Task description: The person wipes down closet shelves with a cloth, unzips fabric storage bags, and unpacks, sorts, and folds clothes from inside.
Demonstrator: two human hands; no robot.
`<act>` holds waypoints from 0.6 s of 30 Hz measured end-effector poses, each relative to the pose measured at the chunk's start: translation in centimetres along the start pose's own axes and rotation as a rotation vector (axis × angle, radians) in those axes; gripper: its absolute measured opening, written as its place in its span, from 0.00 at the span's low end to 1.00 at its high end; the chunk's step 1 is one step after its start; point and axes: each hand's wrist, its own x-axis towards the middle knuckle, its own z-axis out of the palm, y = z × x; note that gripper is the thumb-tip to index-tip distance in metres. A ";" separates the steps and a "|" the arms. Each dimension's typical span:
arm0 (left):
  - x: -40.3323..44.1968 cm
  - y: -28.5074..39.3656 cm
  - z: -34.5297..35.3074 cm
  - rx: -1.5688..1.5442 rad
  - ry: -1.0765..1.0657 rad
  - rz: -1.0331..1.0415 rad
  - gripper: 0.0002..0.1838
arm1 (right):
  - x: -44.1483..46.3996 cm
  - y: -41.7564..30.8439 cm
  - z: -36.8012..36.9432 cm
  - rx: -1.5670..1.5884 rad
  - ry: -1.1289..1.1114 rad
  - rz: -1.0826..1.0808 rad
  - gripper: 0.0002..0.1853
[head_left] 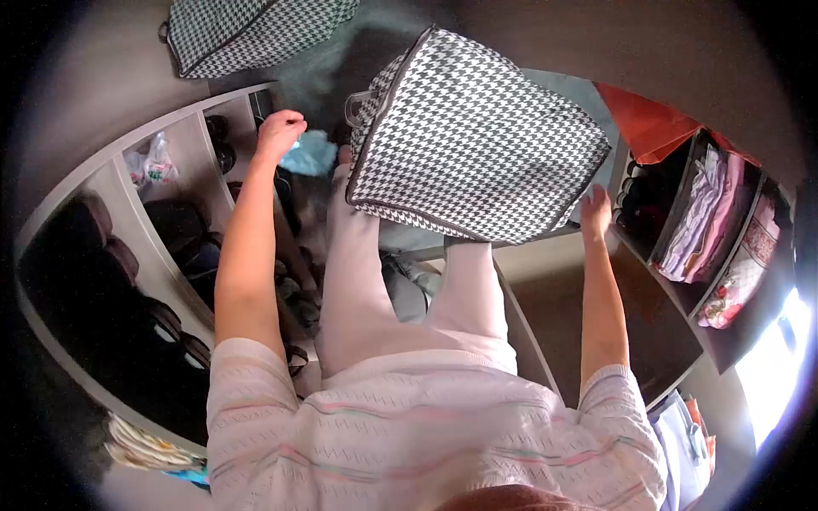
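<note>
A large storage bag (477, 136) with a black-and-white houndstooth pattern and dark piping stands in front of my legs, tilted. My left hand (279, 136) is left of the bag, apart from it, its fingers closed on a light blue cloth (308, 153) that hangs beside the shelf. My right hand (596, 211) is at the bag's lower right edge, fingers curled against its side; the exact grip is partly hidden. A loop handle (356, 108) sticks out from the bag's left side.
Left, a shelf unit (128, 183) holds shoes and a plastic bag (153, 163). Right, open compartments hold folded clothes (703, 217), near a red-orange panel (648, 123). A second houndstooth bag (247, 34) lies at the top left. Light enters at the far right.
</note>
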 end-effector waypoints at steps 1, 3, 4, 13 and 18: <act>-0.2 2.0 -0.5 0.065 -0.006 -0.003 0.15 | 1.2 -3.8 -0.6 0.123 -0.195 0.050 0.19; 1.1 2.0 0.4 0.159 0.041 0.046 0.15 | 3.0 -12.4 -0.8 0.409 -0.181 -0.005 0.14; 1.0 2.5 0.7 0.241 0.029 0.054 0.14 | 4.1 -16.7 -0.7 0.588 -0.147 -0.098 0.12; 3.3 1.7 1.7 0.360 -0.037 -0.008 0.13 | 15.6 -36.9 0.4 0.363 -0.259 -0.421 0.21; 4.0 5.8 4.2 -0.067 -0.094 0.149 0.14 | 18.7 -37.1 2.6 0.467 -0.430 -0.475 0.15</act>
